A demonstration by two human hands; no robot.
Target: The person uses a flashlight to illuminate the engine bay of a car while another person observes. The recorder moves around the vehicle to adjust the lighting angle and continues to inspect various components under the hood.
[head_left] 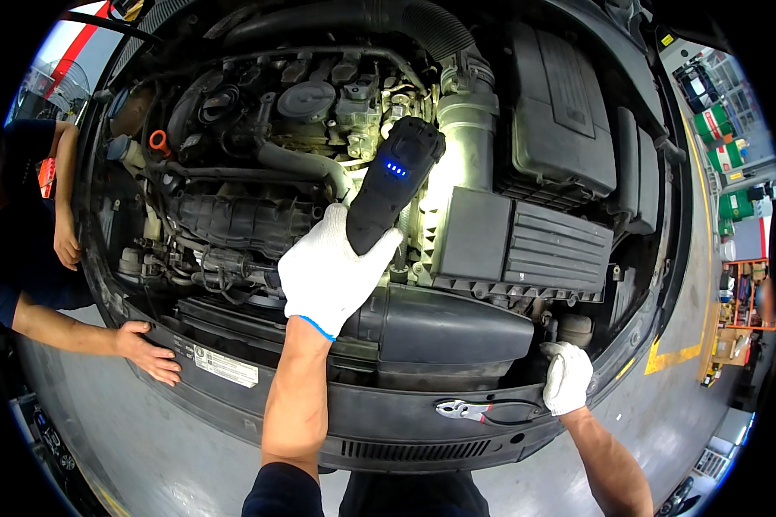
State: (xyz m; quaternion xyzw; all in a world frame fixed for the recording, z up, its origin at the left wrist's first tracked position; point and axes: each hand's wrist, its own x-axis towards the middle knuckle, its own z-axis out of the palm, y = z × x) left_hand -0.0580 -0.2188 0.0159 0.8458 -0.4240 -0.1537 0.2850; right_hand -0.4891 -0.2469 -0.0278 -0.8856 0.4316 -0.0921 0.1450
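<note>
My left hand (332, 271), in a white knit glove with a blue cuff edge, grips a black handheld work light (395, 177). A row of blue lights glows on its back, and its beam falls on the engine (310, 112) and the pale hose beside it. At the right front corner of the engine bay, my gloved right hand (568, 377) has its fingers curled; what is in them, if anything, is hidden. Slip-joint pliers (463, 409) lie on the black front panel (379, 422), their handles reaching toward my right hand.
A black air filter housing (474, 233) and a large ribbed cover (560, 112) fill the bay's right side. At left, another person's bare hand (149, 351) rests on the front panel near a white label (224, 366). Green drums (724, 157) and an orange rack (744, 293) stand at far right.
</note>
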